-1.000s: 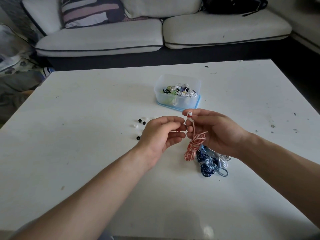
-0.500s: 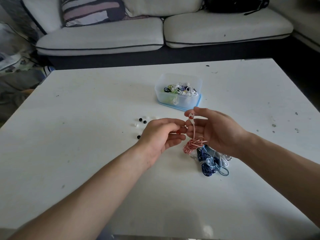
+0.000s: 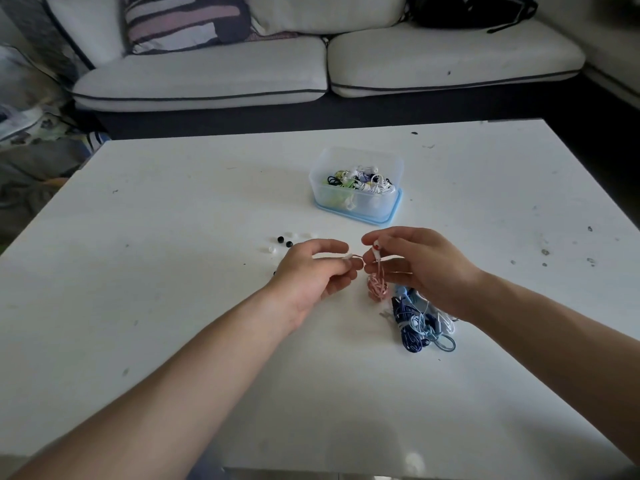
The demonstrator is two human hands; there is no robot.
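"What has the person got hold of?"

"A thin pink-and-white earphone cord [image 3: 377,287]. The right hand [image 3: 422,268] pinches it high up between thumb and forefinger, just under a small white earbud with a red spot [image 3: 375,244]. Its other fingers are loosely curled. The left hand [image 3: 311,271] pinches the cord's other end, a small white tip [image 3: 348,257], between thumb and fingertips."

"Are the hands together?"

"Near each other, fingertips facing, but not touching. A short stretch of cord runs between them."

"And the rest of the cord?"

"It drops straight down from the right hand's fingers into a small pink tangle, below and between the two hands. I can't tell whether that tangle rests on the white tabletop [image 3: 173,237] or hangs just above it."

"What else is around?"

"Under the right wrist lies a heap of dark blue, light blue and white cords [image 3: 414,327]. Beyond the right hand stands a clear plastic box on a blue lid [image 3: 367,206], filled with more tangled earphones. Just past the left hand's knuckles sit a few small black and white round pieces [image 3: 284,241], too small to make out further. Far beyond both hands there's a white sofa [image 3: 207,77] with a striped cushion [image 3: 183,19] and a black bag [image 3: 467,10] on it."
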